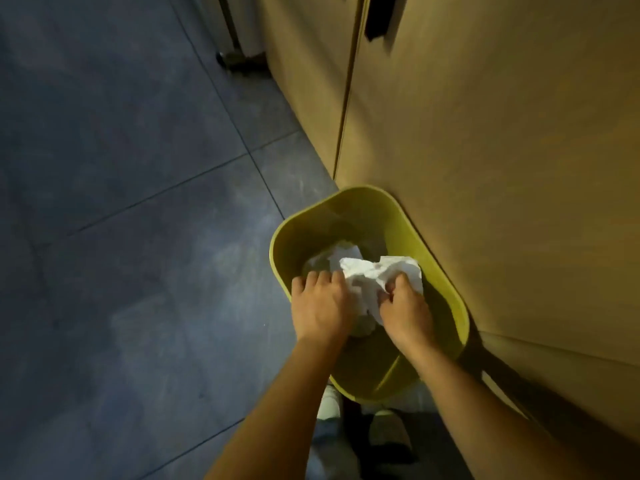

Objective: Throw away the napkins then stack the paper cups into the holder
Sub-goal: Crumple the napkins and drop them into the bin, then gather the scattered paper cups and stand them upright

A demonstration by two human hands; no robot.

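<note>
1. The floor is dark grey-blue tile with thin grout lines, dimly lit.
2. Tan cabinet doors fill the right side; a black handle shows near the top.
3. An olive-green bin stands on the floor, close against the cabinet.
4. The left hand and right hand both pinch crumpled white napkins above the bin's opening.
5. More white paper lies inside the bin.

The bin stands on the floor — cabinet just right, napkins above it.
</note>
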